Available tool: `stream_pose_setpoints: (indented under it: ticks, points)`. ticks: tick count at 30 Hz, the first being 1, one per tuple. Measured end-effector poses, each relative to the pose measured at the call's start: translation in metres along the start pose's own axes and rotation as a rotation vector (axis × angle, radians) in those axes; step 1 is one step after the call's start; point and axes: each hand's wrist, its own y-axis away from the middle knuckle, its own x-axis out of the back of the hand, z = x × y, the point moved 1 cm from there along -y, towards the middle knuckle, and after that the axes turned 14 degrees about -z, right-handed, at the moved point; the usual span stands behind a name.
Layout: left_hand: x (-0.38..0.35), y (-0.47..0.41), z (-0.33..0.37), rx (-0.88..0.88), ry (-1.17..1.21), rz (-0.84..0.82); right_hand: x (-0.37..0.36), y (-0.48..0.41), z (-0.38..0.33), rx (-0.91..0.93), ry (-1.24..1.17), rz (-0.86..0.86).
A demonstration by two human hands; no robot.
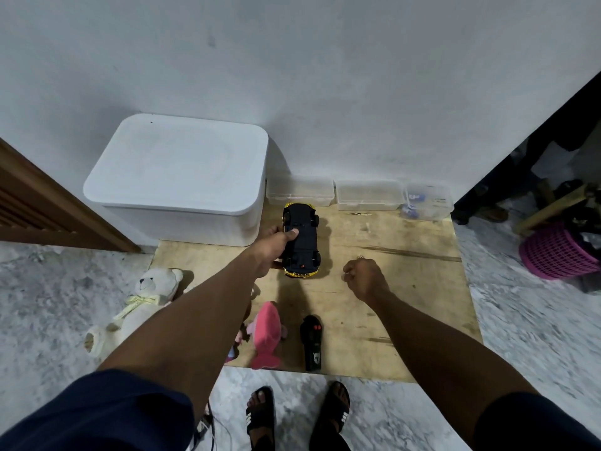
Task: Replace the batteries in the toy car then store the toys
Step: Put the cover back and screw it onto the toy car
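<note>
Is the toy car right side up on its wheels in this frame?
No, the toy car is turned over, black underside and wheels facing up, gripped by the left hand.

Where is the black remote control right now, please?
In the head view, the black remote control lies on the wooden board near its front edge, just right of the pink plush toy and nearer the person than the toy car.

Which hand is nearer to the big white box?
Left. The left hand, gripping the toy car, is just off the front right corner of the white box; the right hand lies beyond the car.
</note>
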Motion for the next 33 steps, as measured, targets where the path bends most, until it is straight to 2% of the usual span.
stream_pose_setpoints:
  ticks: [7,10,17,22,28,33]
  points:
    - [0.002,0.003,-0.003,0.018,0.005,0.014,-0.003,-0.003,0.001,0.022,0.069,-0.014]
    - [0.003,0.004,-0.001,0.014,0.012,0.025,0.003,-0.001,-0.002,0.001,0.02,0.002]
    - [-0.002,0.012,0.016,-0.011,-0.003,0.036,0.057,0.002,-0.054,0.092,-0.536,0.125]
    - [-0.009,0.016,0.031,-0.045,-0.037,0.053,0.103,0.007,-0.102,0.215,-0.805,0.105]
    - [-0.013,0.018,0.038,-0.077,-0.057,0.062,0.108,0.008,-0.127,0.299,-0.742,0.054]
    - [-0.015,0.019,0.04,-0.086,-0.064,0.055,0.097,0.003,-0.126,0.318,-0.635,0.079]
